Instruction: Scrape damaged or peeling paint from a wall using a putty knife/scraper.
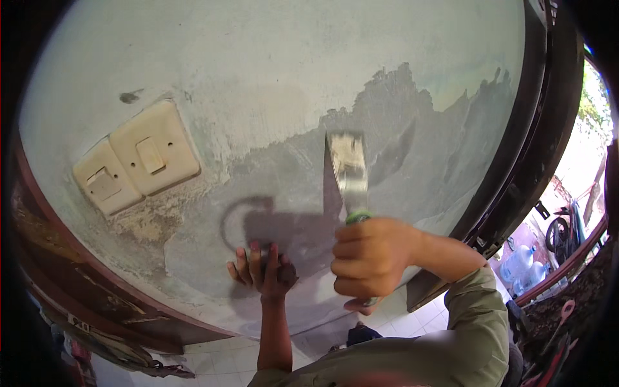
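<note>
Before the pale wall [245,71], slightly right of the centre, a scraper [353,184] points upward, leaning a little to the left. Its flat metal blade is broad at the top and becomes narrower toward the handle; it shines like silver and carries whitish and brownish smears. A bright green collar [359,217] shows where the handle begins, but most of the handle is hidden by the fingers. The right grip [372,258] is clamped on this handle, as a fist. Whether the blade's edge touches the wall, I cannot tell. Around the blade spreads a darker grey patch [422,138] with an uneven upper border. Lower and to the left, the left grip [263,271] has its fingers apart, pointing up beside the wall. Two cream switch plates [184,138] are fixed farther left, side by side and touching.
</note>
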Action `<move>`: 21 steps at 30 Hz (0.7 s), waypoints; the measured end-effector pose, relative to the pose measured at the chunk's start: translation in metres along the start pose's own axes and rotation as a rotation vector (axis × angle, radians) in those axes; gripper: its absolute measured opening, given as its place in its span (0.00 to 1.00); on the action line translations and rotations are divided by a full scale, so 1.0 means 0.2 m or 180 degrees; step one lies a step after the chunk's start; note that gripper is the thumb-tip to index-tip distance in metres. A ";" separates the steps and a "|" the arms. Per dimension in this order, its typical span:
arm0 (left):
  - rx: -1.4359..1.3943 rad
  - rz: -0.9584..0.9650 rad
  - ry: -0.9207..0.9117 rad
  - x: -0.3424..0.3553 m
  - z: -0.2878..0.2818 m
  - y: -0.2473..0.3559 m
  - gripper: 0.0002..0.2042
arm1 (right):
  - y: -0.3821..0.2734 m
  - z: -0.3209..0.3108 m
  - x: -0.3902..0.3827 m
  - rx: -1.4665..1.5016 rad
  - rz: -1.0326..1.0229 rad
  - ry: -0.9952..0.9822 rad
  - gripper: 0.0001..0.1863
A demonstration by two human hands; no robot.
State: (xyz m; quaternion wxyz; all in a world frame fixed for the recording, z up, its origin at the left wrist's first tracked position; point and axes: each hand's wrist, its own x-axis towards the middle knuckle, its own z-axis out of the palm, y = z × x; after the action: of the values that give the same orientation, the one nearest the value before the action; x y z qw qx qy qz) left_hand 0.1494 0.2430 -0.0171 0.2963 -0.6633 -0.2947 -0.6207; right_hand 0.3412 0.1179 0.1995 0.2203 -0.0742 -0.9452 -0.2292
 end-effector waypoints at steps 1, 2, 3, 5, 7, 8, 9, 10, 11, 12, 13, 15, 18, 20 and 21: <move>-0.0009 -0.0017 0.0016 0.01 0.00 -0.01 0.17 | 0.04 -0.01 0.01 -0.0005 -0.0004 -0.0024 0.22; -0.0011 -0.0005 -0.0023 0.01 -0.01 -0.02 0.17 | 0.07 -0.02 0.03 -0.0104 -0.0137 0.0137 0.22; -0.0009 0.0012 -0.0061 0.01 -0.02 -0.02 0.17 | 0.09 -0.03 0.04 -0.0204 -0.0272 0.0304 0.21; 0.0049 0.0007 -0.0040 0.02 -0.02 -0.01 0.17 | 0.05 -0.03 0.01 -0.0202 -0.0208 0.0277 0.20; 0.0114 0.0031 -0.0007 0.00 -0.03 -0.02 0.17 | 0.03 0.02 -0.07 -0.0262 -0.0203 -0.0024 0.15; -0.0001 -0.0068 0.0104 -0.01 0.00 -0.01 0.15 | 0.11 0.01 -0.10 -0.0533 -0.0377 0.0410 0.13; -0.0135 -0.0184 0.0155 -0.02 0.00 0.00 0.13 | 0.16 -0.01 -0.09 -0.0549 -0.0380 0.0417 0.13; -0.0085 -0.0184 0.0112 -0.01 0.01 0.01 0.12 | 0.20 -0.04 -0.08 -0.0671 -0.0303 0.0192 0.14; -0.0081 -0.0186 0.0092 -0.01 0.00 0.02 0.12 | 0.22 -0.04 -0.07 -0.0758 -0.0213 -0.0031 0.14; -0.0065 -0.0215 0.0092 0.00 0.00 0.03 0.12 | 0.16 0.03 -0.07 -0.0523 -0.0168 0.0023 0.15; -0.0052 -0.0247 0.0094 0.01 0.00 0.03 0.12 | 0.11 0.06 -0.09 -0.0557 -0.0153 0.0010 0.15; 0.0004 -0.0107 0.0077 0.00 -0.02 0.02 0.14 | 0.09 0.08 -0.10 -0.0460 -0.0633 -0.0258 0.16; 0.0062 0.0027 0.0003 0.01 -0.04 0.02 0.16 | 0.20 0.00 -0.08 -0.0587 -0.0373 0.0079 0.13; 0.0086 0.0050 -0.0028 0.02 -0.04 0.01 0.16 | 0.20 0.03 -0.08 -0.0453 -0.0414 -0.0018 0.18; 0.0048 0.0021 -0.0002 0.01 -0.03 0.02 0.16 | 0.18 0.03 -0.08 -0.0455 -0.0414 -0.0011 0.18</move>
State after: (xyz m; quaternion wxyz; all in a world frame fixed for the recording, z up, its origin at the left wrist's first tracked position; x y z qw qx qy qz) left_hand 0.1484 0.2365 -0.0148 0.3033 -0.6623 -0.2973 -0.6172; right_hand 0.3620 0.1523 0.2014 0.1974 -0.0285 -0.9296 -0.3098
